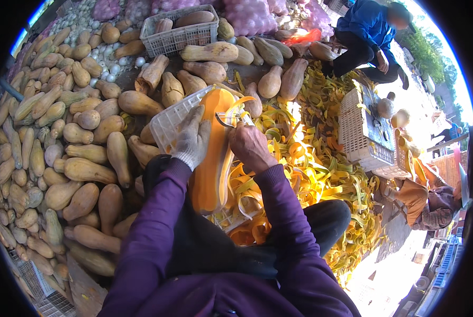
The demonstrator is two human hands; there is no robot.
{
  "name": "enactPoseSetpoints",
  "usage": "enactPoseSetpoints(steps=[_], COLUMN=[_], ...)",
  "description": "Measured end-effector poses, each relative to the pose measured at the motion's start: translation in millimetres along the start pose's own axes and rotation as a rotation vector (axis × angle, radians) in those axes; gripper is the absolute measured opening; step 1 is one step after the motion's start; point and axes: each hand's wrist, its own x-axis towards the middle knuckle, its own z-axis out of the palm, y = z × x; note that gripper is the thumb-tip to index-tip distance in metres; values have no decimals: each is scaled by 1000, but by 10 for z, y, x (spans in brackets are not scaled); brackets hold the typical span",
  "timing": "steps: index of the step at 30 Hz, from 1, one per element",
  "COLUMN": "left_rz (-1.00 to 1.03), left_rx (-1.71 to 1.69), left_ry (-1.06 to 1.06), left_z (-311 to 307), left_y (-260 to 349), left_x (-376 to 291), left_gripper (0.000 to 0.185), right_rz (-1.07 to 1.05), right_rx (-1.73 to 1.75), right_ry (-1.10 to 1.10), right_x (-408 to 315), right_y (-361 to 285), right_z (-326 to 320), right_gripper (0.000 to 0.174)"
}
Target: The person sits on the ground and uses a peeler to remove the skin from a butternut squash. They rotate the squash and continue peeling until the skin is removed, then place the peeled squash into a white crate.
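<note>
A long butternut-type squash, mostly peeled to bright orange flesh, lies lengthwise before me over a white plastic crate. My left hand, in a pale knitted glove, presses on the squash's left side and steadies it. Bare, my right hand grips a peeler whose metal head rests against the upper right of the squash. A curled strip of peel rises beside the blade. The peeler's handle is mostly hidden in my fist.
Unpeeled squashes pile up on my left. Peel strips cover the ground to my right. A grey crate holds squashes at the back, near mesh sacks. One person sits at upper right, another at far right, beyond stacked crates.
</note>
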Motion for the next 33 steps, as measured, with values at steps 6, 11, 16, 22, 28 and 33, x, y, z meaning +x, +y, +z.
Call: enactPoseSetpoints(steps=[6,11,16,22,28,33], left_rz=[-20,-40,-60,-151,-111,-126], left_rx=[-53,-153,-121,-54,-129,-114], left_ry=[32,23,14,-82,-15,1], left_z=[87,51,11,-9,-4,9], left_y=[-80,47,-56,90,34,56], left_x=[119,186,-28,-66,-72,-43], left_gripper=[44,41,45,57,51,47], right_rz=[156,70,159,184,147,47], right_rx=[135,315,290,169,110,47], right_ry=[-69,-347,-7,-105,-83,40], right_x=[-1289,-2174,-1286,594,378,-277], right_y=[-674,-847,-465,612,386,-190], right_z=[145,31,-345,-151,147,-7], right_gripper=[17,21,21,26,20,13])
